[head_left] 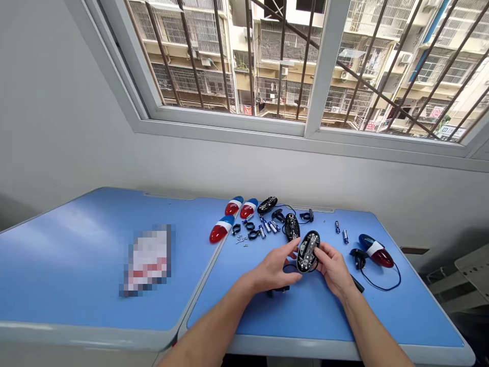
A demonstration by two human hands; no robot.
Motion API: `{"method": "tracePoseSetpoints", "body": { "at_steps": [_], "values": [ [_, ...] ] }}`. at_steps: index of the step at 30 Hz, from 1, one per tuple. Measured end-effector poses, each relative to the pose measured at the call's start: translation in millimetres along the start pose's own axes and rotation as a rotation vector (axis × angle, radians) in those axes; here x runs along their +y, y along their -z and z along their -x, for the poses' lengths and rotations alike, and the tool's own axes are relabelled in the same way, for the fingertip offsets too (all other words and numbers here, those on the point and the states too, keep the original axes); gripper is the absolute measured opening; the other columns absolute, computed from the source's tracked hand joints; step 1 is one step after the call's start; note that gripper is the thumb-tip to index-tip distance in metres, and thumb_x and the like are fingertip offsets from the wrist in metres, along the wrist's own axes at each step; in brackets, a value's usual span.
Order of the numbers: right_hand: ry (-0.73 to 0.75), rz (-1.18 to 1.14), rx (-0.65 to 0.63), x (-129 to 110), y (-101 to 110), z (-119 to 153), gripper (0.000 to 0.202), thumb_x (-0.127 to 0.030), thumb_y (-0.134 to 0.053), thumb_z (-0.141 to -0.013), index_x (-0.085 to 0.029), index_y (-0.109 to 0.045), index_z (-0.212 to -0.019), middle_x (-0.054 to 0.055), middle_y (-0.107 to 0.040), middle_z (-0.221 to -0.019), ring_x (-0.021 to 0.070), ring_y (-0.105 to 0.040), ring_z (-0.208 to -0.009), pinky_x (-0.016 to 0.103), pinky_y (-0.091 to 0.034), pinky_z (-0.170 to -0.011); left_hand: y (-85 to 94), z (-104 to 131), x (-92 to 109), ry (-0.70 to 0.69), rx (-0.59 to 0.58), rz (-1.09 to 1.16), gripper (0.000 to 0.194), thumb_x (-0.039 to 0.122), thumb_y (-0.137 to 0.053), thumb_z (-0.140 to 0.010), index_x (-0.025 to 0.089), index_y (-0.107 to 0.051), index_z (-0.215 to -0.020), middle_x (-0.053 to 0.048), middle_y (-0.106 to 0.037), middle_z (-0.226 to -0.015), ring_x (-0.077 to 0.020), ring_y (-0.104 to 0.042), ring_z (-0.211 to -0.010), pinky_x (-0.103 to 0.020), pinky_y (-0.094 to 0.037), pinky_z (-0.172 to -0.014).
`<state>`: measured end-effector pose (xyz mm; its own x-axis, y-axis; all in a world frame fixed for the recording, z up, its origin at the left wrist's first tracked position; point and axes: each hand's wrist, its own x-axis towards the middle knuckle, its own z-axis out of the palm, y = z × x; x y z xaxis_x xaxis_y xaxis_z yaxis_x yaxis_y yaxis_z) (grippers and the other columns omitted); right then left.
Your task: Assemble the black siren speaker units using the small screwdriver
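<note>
In the head view, a black oval housing [308,251] with bare inner parts facing up is held over the table. My right hand [333,265] grips its right side, thumb pressed on the inner face. Around its left edge curls my left hand [275,266], index finger above and thumb below; its other fingers are partly hidden. A second open black housing [292,227] lies just behind my left fingertips, and a third housing [267,205] lies farther back. Below my left wrist a small black part [280,289] is partly covered. A black handle-like piece [357,283] shows beside my right wrist.
Red, white and blue covers [222,229], black ring clamps [253,235], small screws [241,238] and several batteries [267,225] lie at the back. Two batteries [345,236] and a closed tricolour unit [376,250] with a looped cord are rightward. A blurred packet [150,255] lies left.
</note>
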<state>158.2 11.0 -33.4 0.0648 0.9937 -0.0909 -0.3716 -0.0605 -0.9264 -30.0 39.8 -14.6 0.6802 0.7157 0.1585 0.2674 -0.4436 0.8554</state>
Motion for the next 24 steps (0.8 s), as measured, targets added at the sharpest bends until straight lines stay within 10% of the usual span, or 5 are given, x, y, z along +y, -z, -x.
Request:
{"method": "tracePoseSetpoints", "body": {
  "at_steps": [14, 24],
  "values": [
    [-0.019, -0.004, -0.097, 2.9, -4.8, 4.0, 0.034, -0.042, -0.077, -0.069, -0.018, -0.07, -0.092, 0.004, -0.07, -0.085, 0.0171, -0.063, -0.072, 0.028, -0.05, -0.059, -1.2, 1.6, 2.0, -0.073, -0.033, -0.168, 0.116, 0.02, -0.078, -0.061, 0.025, -0.005, -0.15, -0.011, -0.002, -0.158, -0.034, -0.011, -0.143, -0.046, -0.025, -0.114],
    [-0.066, 0.051, -0.218, 6.1, -3.2, 4.5, 0.033, -0.042, -0.075, -0.071, -0.019, -0.071, -0.096, 0.003, -0.069, -0.083, 0.0144, -0.061, -0.068, 0.027, -0.05, -0.058, -1.9, 2.5, -2.6, -0.12, -0.082, -0.181, 0.121, 0.023, -0.082, -0.059, 0.026, -0.003, -0.15, -0.01, 0.001, -0.158, -0.0349, -0.009, -0.143, -0.046, -0.023, -0.115]
  ]
}}
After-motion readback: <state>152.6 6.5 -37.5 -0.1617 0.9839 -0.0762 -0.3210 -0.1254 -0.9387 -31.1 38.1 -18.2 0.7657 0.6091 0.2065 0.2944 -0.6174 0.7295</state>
